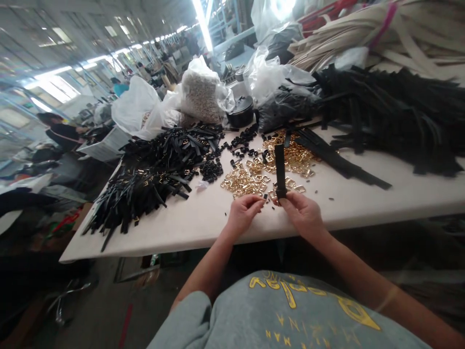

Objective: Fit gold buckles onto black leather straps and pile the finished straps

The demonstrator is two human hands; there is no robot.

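Observation:
My right hand [303, 213] is closed on the lower end of a short black strap [280, 169], which stands upright above the fingers. To its left, my left hand [246, 215] pinches a tiny black piece [265, 197] between thumb and fingertips; its exact kind is too small to tell. Just beyond both hands lies a pile of gold-coloured metal buckles [245, 182]. Small black loops [211, 170] are heaped left of the buckles. Farther left spreads a large pile of black straps [145, 194], several with gold buckles on them.
Long black strips [392, 111] are stacked at the right of the white table [203, 228], with beige strips [363, 36] behind. Plastic bags [201, 89] and a black round container [240, 111] stand at the back. Another person [60, 131] is at the far left.

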